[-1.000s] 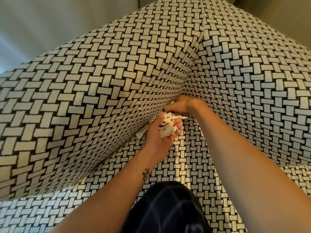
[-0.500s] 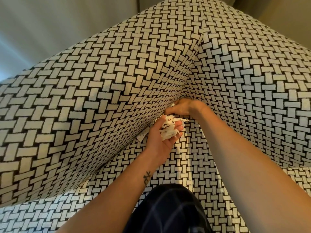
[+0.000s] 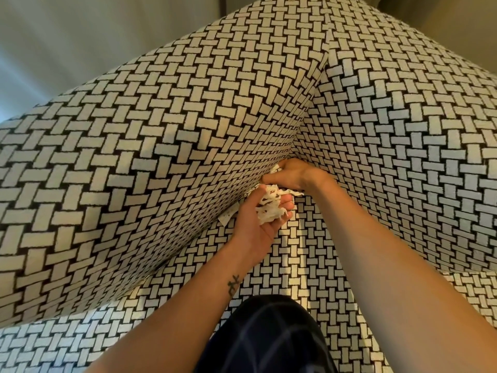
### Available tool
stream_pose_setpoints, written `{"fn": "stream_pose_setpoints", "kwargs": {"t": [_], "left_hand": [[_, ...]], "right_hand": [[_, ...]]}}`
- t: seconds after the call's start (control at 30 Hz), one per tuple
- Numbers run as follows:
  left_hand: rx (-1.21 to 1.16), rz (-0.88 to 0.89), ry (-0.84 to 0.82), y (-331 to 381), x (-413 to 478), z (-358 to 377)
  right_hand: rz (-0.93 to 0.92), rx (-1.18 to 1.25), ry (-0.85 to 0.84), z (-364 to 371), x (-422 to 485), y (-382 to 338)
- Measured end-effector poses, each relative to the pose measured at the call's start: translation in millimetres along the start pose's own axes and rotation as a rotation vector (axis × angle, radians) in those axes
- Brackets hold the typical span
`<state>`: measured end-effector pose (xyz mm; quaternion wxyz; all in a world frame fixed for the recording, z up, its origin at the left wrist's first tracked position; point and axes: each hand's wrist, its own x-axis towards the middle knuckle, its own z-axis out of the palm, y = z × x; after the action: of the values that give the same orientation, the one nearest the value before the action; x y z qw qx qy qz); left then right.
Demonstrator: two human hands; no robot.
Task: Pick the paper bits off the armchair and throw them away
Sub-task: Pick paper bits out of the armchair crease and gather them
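The armchair (image 3: 161, 146) wears a black-and-white basket-weave fabric and fills the view. My left hand (image 3: 256, 227) is palm up over the seat by the left arm's crease, its fingers curled round a clump of torn white paper bits (image 3: 270, 207). My right hand (image 3: 291, 175) reaches into the back corner where arm, backrest and seat meet; its fingers are tucked into the crease, and a small white paper bit (image 3: 274, 168) shows at its fingertips. Another paper scrap (image 3: 228, 216) pokes out of the crease just left of my left hand.
The chair's left arm rises steeply on the left and the backrest (image 3: 403, 130) on the right. A dark checked garment (image 3: 269, 337) over my knee fills the bottom middle. A pale wall (image 3: 67, 36) lies behind the chair.
Both hands have stayed in the corner; the right hand has dug a little deeper into the crease while the left keeps holding the clump.
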<state>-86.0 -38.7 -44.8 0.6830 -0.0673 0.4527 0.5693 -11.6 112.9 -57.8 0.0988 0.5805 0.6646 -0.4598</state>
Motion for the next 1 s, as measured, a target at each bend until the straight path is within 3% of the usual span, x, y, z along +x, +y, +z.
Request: {"fn": "stream_pose_setpoints", "kwargs": {"t": [0.67, 1.0], "left_hand": [[0.005, -0.008, 0.001, 2.7, -7.1, 2.3], [0.033, -0.011, -0.003, 2.4, -7.2, 2.4]], "right_hand": [[-0.145, 0.401, 0.192, 16.3, -12.7, 19.3], [-0.188, 0.457, 0.190, 14.3, -12.0, 29.7]]}}
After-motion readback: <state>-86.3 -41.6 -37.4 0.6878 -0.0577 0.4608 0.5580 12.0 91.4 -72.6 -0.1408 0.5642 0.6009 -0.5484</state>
